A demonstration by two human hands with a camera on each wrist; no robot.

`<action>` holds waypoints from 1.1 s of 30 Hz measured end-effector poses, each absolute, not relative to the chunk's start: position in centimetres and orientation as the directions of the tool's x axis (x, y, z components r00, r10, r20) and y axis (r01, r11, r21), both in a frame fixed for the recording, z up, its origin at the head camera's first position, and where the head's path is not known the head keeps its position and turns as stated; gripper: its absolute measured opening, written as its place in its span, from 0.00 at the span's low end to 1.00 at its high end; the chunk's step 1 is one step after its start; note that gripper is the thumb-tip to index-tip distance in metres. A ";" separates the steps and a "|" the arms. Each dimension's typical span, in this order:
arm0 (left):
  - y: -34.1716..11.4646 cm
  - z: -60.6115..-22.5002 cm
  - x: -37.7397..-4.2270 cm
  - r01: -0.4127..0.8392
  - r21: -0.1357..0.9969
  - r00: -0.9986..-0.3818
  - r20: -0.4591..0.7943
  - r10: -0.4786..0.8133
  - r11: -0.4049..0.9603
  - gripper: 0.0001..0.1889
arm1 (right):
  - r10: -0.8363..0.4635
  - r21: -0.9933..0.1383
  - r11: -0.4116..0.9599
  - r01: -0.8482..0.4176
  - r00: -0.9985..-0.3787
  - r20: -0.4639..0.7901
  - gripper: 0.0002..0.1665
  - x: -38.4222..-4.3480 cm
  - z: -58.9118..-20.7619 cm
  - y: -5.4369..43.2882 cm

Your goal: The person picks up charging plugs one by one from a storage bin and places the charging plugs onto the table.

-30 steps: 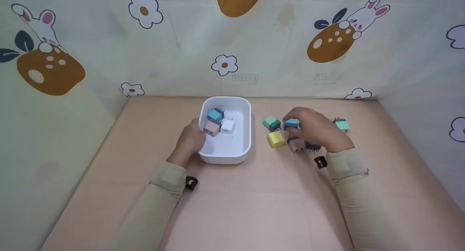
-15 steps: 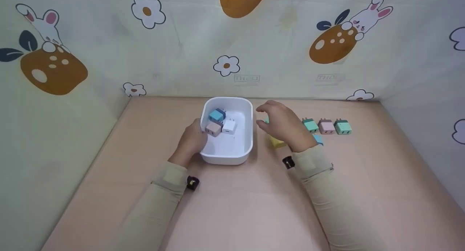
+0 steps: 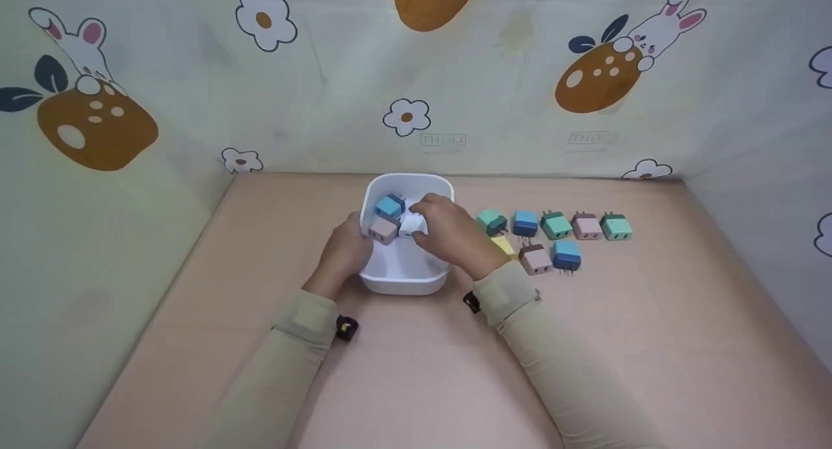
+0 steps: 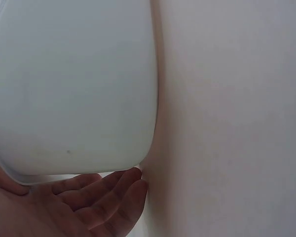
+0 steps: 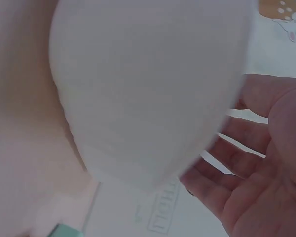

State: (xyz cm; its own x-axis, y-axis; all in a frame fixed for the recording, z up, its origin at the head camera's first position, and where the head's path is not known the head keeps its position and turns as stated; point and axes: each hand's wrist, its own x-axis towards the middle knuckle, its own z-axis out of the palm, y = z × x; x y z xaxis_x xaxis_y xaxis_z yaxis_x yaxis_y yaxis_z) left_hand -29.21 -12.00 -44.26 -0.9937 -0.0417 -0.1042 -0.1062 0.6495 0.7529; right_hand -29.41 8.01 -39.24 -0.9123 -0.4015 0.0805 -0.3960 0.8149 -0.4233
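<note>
A white plastic bin (image 3: 406,285) holds a blue charger plug (image 3: 390,206), a pinkish one (image 3: 384,230) and a white one (image 3: 409,227). My left hand (image 3: 346,249) grips the bin's left side, its thumb at the rim and fingers against the outer wall, as the left wrist view shows. Reaching in over the right rim, my right hand (image 3: 455,236) has thumb and index finger around the white charger plug, pinching it. The plug's prongs are covered by the fingers. In the right wrist view the bin wall hides the fingertips.
Right of the bin lie several charger plugs: a back row with green (image 3: 556,225), blue (image 3: 525,223) and pink (image 3: 587,225) ones, and a front row with yellow (image 3: 504,247), pinkish (image 3: 535,259) and blue (image 3: 566,255) ones. A patterned cloth wall (image 3: 325,124) stands behind.
My right hand has left a blue charger plug on the table and moved left, fingers spread, into the bin to the white plug. The left hand has stayed on the bin.
</note>
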 end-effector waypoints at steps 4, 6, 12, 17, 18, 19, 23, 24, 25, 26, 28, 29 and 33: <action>-12.0 -44.2 -29.1 -0.102 0.757 -0.994 -0.101 -0.040 0.645 0.25 | -0.404 -0.357 0.854 -0.378 -0.915 0.003 0.29 -30.1 -40.2 6.9; -12.0 -44.2 -29.1 -0.097 0.761 -0.995 -0.095 -0.039 0.642 0.24 | -0.401 -0.317 0.872 -0.373 -0.916 -0.025 0.30 -30.5 -40.6 6.5; -12.1 -44.3 -29.2 -0.060 0.751 -0.998 -0.061 -0.022 0.658 0.25 | -0.428 -0.177 0.896 -0.407 -0.898 -0.100 0.37 -30.6 -41.9 5.7; -12.2 -44.2 -29.2 -0.064 0.745 -0.997 -0.069 -0.019 0.664 0.26 | -0.472 0.011 0.879 -0.476 -0.874 -0.114 0.37 -30.7 -42.8 5.3; -12.2 -44.2 -29.2 -0.071 0.747 -0.997 -0.074 -0.023 0.661 0.26 | -0.476 0.035 0.875 -0.482 -0.872 -0.110 0.36 -30.7 -43.0 5.2; -12.2 -44.2 -29.2 -0.075 0.749 -0.997 -0.077 -0.026 0.658 0.26 | -0.479 0.055 0.872 -0.486 -0.872 -0.102 0.35 -30.8 -43.0 5.2; -12.0 -44.2 -29.2 -0.076 0.752 -0.997 -0.077 -0.027 0.655 0.26 | -0.476 0.057 0.876 -0.479 -0.878 -0.057 0.28 -30.7 -43.2 5.3; -12.0 -44.2 -29.2 -0.074 0.752 -0.997 -0.076 -0.026 0.655 0.25 | -0.474 0.051 0.878 -0.476 -0.879 -0.046 0.27 -30.6 -43.2 5.3; -12.0 -44.2 -29.2 -0.072 0.753 -0.997 -0.074 -0.024 0.655 0.25 | -0.471 0.040 0.880 -0.473 -0.881 -0.036 0.25 -30.6 -43.2 5.3; -12.0 -44.2 -29.2 -0.071 0.752 -0.997 -0.074 -0.022 0.655 0.25 | -0.470 0.032 0.882 -0.471 -0.882 -0.029 0.25 -30.6 -43.1 5.3; -12.1 -44.2 -29.3 -0.069 0.752 -0.997 -0.072 -0.022 0.656 0.25 | -0.464 0.016 0.886 -0.464 -0.886 -0.016 0.24 -30.6 -43.1 5.3; -12.1 -44.2 -29.3 -0.070 0.752 -0.997 -0.074 -0.022 0.655 0.25 | -0.464 0.009 0.886 -0.464 -0.886 -0.008 0.24 -30.6 -43.1 5.3; -12.1 -44.2 -29.3 -0.073 0.752 -0.997 -0.082 -0.018 0.655 0.26 | -0.459 -0.033 0.888 -0.459 -0.888 0.017 0.22 -30.7 -43.2 5.3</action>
